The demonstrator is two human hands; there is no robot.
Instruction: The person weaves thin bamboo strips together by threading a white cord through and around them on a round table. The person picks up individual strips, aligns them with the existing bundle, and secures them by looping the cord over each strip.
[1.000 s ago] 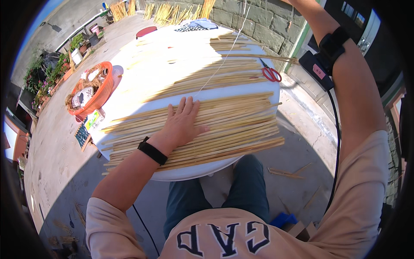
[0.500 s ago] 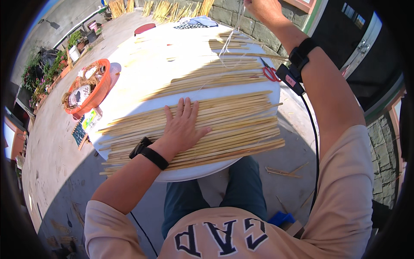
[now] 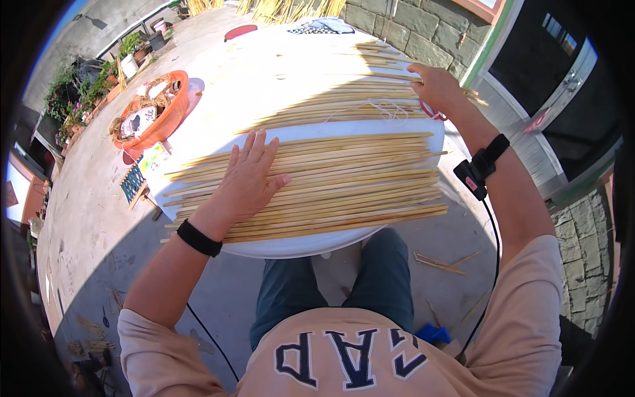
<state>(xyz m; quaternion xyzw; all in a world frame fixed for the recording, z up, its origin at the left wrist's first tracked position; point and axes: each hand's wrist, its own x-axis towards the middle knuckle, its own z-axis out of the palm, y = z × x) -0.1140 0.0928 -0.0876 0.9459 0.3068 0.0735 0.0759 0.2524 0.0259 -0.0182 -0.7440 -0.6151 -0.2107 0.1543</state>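
Note:
My left hand (image 3: 248,178) lies open, fingers stretched, on a row of straw-coloured reeds (image 3: 350,182) along the near side of the round white table (image 3: 304,246). My right hand (image 3: 431,89) is at the table's right edge, fingers bent over the ends of the far reeds (image 3: 370,92); what they hold, if anything, is hidden. Just below it show red scissor handles (image 3: 434,114), partly covered by the hand. A loose tangle of thin white string (image 3: 390,109) lies on the far reeds, left of my right hand.
An orange tub (image 3: 165,119) with bundled material is at the left, near a small framed woven panel (image 3: 132,182). Folded cloth (image 3: 321,28) lies at the table's back. Beyond are a red stool (image 3: 239,32), standing reeds, plants, a stone wall and a glass door (image 3: 536,59). Loose reeds (image 3: 443,263) lie on the floor.
My right hand has come down from the upper right to the table's right edge, and the string now lies in a tangle on the reeds. My left hand remains spread on the near reeds.

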